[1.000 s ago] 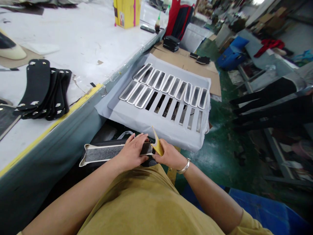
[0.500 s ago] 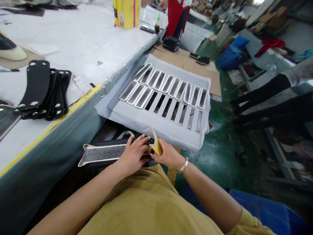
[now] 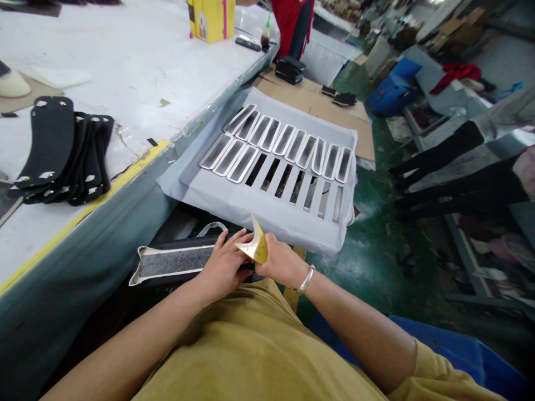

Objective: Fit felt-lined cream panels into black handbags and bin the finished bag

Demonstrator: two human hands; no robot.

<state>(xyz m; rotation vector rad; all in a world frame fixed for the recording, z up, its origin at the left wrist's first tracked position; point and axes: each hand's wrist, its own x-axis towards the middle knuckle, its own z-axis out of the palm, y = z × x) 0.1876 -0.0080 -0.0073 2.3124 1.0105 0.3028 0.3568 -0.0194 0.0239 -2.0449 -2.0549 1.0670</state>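
Note:
A grey felt-like strip [image 3: 175, 262] with white edges lies along a black padded form at my waist. My left hand [image 3: 225, 264] rests on the strip's right part, fingers stretched out and somewhat apart, covering what lies beneath. Close beside it, my right hand [image 3: 282, 262] is closed around a yellow piece [image 3: 259, 249] with a pale, deeply curved edge and pointed tips. Its exact kind is unclear. The curved edge faces my left fingers, and whether it touches them or the strip I cannot tell.
A grey-covered slotted tray [image 3: 192, 192] ahead bears several white-edged dark strips [image 3: 246, 164]. On the white table [image 3: 137, 67] at left lie stacked black curved pieces [image 3: 52, 139] and a yellow box [image 3: 211, 22]. A person in a red apron [image 3: 290, 28] stands beyond; another person's dark-clothed legs [image 3: 443, 147] show at right.
My right hand has turned and shifted slightly left, swinging the yellow piece so its curved edge faces up and left. My left hand stays on the strip. The view has shifted a little.

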